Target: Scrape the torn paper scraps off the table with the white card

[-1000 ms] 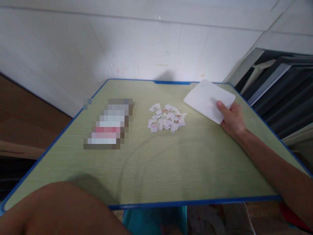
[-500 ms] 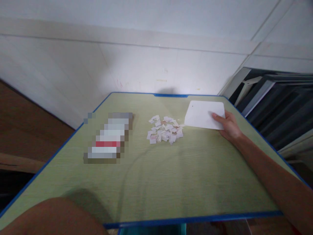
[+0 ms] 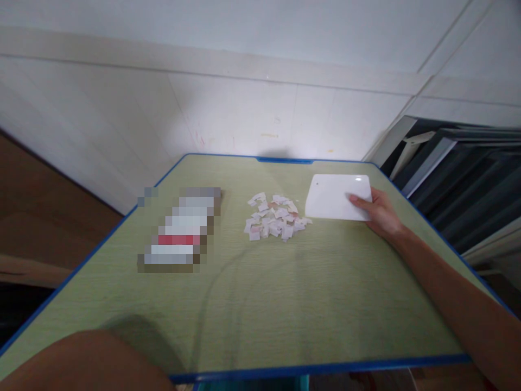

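Observation:
My right hand [image 3: 380, 213] grips a flat white plastic scraper [image 3: 336, 198] by its right end, thumb on top and the other fingers underneath. The scraper has rounded corners, a small hole near its upper left and a bright glint at upper right. Just left of its edge lies a loose heap of small torn paper scraps [image 3: 279, 217], mostly white with a few pinkish ones. Whether the scraper touches the table or hovers slightly above it, I cannot tell. My left hand is out of view.
A blurred-out, pixelated flat object [image 3: 179, 228] lies left of the scraps on the light green table [image 3: 260, 304], which has a blue rim. A white wall [image 3: 244, 108] stands behind. Dark panels [image 3: 480, 174] lean at the right. Bare skin [image 3: 89, 361] covers the lower left corner.
My right hand has brought the scraper slightly left and nearer to me, changing its tilt. A few scraps at the heap's right edge have shifted nearer to me.

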The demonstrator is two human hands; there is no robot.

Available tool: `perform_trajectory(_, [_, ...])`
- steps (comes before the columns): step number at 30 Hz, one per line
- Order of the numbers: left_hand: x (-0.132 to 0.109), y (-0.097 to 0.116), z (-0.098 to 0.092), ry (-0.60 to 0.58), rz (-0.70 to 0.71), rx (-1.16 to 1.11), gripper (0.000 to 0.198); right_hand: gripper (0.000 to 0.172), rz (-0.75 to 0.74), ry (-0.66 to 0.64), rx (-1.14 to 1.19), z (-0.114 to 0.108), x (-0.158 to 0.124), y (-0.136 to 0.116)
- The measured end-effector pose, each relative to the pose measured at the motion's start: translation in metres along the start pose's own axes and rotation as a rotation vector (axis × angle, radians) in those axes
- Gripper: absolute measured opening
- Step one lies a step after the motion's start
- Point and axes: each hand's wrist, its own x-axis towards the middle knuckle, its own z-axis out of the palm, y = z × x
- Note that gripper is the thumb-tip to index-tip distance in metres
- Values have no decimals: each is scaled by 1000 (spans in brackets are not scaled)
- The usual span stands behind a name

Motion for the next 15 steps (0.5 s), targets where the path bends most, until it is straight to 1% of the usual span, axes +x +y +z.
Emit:
perform_trajectory(3, [-11,-1,12,96,-50,1,28,29,45,-61,-9,-2,-1,-1])
perform_trajectory(5, [-15,-1,17,149,-79,1,30,28,47,-52,12,-2,-2,-3])
perform_trajectory(9, [-12,1,12,209,-120,3,28,27,38,-44,31,-1,-3,-5])
perform_trajectory(12, [-8,-1,9,184,-116,8,26,26,54,-79,-11,-3,-4,-6])
perform_trajectory(15, [-12,-7,15,90,-80,21,27,25,87,-121,-59,-6,-5,-6])
